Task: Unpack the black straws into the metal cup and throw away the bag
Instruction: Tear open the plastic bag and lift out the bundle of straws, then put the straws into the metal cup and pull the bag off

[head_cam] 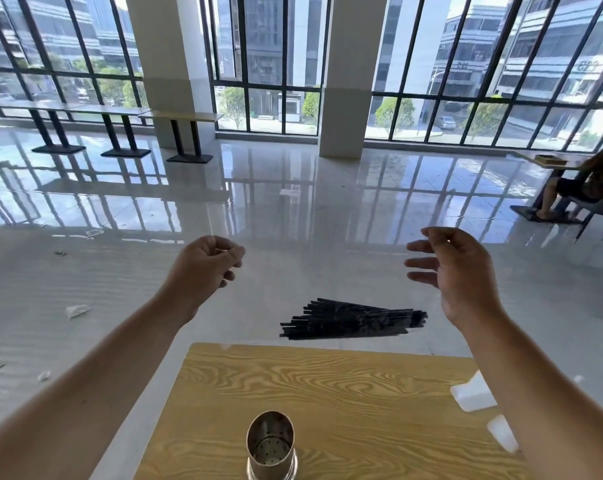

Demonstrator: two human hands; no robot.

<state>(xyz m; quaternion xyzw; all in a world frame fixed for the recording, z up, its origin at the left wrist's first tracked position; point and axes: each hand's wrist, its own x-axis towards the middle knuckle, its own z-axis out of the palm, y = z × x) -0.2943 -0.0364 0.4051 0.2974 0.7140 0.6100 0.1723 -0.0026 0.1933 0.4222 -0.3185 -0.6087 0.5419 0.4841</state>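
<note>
Hovering beyond the far edge of the wooden worktop (327,382), over open shiny floor (293,209): black straws (352,320) in a barely visible clear bag, long axis running left-right. Curling the left hand (206,265) into a narrow pinch grip, on what, cannot tell. Spreading the right hand (456,268) wide, touching nothing. Standing upright near the worktop's near edge: metal cup (270,445).

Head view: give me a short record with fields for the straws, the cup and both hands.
black straws: loose sideways bundle, beyond the table's far edge, between and below the hands; none in the cup
metal cup: upright on the wooden table, empty
left hand: raised, fingers curled shut
right hand: raised, fingers spread; grip unclear
bag: not clearly visible
</note>
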